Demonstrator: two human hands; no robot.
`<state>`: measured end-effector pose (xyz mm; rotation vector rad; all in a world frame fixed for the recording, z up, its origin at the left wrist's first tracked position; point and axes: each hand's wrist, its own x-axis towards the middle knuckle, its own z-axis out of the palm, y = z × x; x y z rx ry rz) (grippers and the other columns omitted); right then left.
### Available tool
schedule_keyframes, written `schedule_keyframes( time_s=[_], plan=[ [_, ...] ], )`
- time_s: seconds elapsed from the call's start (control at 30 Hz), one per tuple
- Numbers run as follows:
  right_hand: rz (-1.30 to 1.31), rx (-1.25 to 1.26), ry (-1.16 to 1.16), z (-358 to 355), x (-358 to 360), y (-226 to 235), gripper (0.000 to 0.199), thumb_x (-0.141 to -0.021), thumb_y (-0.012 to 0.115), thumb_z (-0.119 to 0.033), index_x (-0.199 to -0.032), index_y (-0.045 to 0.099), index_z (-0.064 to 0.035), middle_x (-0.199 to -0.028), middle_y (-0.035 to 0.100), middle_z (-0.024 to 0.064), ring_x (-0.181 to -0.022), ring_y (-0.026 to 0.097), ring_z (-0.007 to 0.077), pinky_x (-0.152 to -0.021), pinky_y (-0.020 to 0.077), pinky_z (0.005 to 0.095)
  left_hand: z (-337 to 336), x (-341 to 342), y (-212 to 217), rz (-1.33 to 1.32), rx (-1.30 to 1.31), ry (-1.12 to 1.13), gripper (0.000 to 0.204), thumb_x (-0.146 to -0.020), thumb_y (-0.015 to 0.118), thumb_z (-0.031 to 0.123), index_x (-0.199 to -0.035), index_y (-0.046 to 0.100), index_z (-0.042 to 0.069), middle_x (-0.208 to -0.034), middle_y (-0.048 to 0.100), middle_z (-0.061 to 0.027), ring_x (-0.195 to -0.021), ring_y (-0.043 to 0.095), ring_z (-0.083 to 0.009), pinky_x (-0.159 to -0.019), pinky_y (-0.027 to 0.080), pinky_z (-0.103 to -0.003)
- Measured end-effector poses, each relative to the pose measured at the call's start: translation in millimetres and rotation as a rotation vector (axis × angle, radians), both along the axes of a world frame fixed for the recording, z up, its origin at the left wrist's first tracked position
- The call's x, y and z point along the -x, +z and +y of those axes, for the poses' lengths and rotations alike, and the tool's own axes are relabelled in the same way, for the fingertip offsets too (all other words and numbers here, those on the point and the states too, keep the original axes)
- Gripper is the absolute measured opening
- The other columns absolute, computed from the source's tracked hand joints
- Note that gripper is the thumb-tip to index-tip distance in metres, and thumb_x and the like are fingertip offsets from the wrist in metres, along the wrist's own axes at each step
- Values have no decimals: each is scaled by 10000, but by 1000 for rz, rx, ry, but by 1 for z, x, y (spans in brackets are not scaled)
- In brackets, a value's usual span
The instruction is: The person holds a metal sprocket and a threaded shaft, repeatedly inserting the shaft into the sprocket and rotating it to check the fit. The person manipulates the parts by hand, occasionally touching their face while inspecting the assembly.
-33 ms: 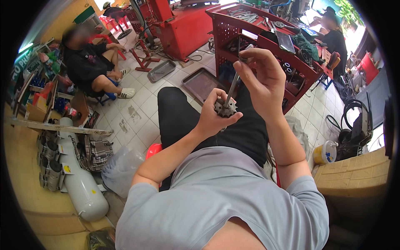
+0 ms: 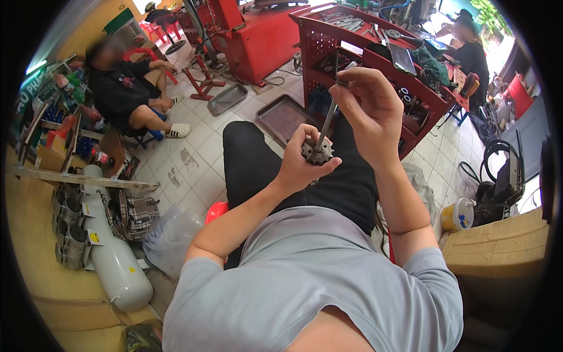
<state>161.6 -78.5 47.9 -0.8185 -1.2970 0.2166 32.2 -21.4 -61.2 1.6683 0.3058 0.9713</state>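
Note:
My left hand (image 2: 302,163) is closed round a metal toothed hub (image 2: 317,151) with small holes in its face, held above my lap. A slim metal rod (image 2: 329,120) stands tilted out of the hub's middle and reaches up toward my right hand (image 2: 372,108). That hand is raised, its thumb and forefinger pinched at the rod's upper end. A small dark piece (image 2: 342,84) shows between those fingertips; its kind cannot be made out. Part of the hub is hidden by my left fingers.
A red tool cart (image 2: 319,44) with wrenches stands ahead to the right. Two metal trays, one a brown drip tray (image 2: 287,119), lie on the tiled floor. A seated person (image 2: 126,82) is at the left, another person (image 2: 471,58) far right. A white tank (image 2: 120,270) lies left.

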Motion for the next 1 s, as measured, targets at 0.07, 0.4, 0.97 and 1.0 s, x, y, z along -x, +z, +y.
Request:
schedule_keyframes(
  time_s=[0.07, 0.4, 0.97, 1.0],
  plan=[
    [93, 0, 81, 0, 0, 3, 187, -859, 590, 34, -1045, 593, 16, -985, 638, 54, -899, 584, 91, -825, 452, 247, 2, -2, 1, -16, -77, 12, 460, -712, 823, 95, -976, 447, 69, -947, 609, -41, -821, 574, -67, -750, 486, -226],
    [4, 5, -19, 1, 4, 1, 257, -800, 699, -31, -1041, 611, -54, -949, 625, -28, -837, 542, 53, -774, 419, 237, -1, -1, 2, -4, 25, -8, 488, -693, 831, 127, -960, 425, 83, -928, 579, -53, -795, 530, -83, -743, 471, -241],
    [241, -39, 238, -2, 5, 4, 265, -886, 594, 16, -1115, 466, -18, -962, 647, 87, -910, 596, 95, -769, 435, 239, 0, -2, -1, -7, 36, -27, 511, -687, 843, 141, -971, 422, 85, -920, 573, -44, -795, 539, -75, -733, 477, -241],
    [269, -26, 277, -4, 5, 5, 276, -890, 587, 19, -1127, 451, -18, -964, 648, 97, -919, 599, 102, -767, 435, 240, 0, -2, -1, -13, 22, -25, 511, -687, 844, 143, -970, 423, 85, -919, 573, -44, -796, 540, -75, -733, 477, -241]
  ],
)
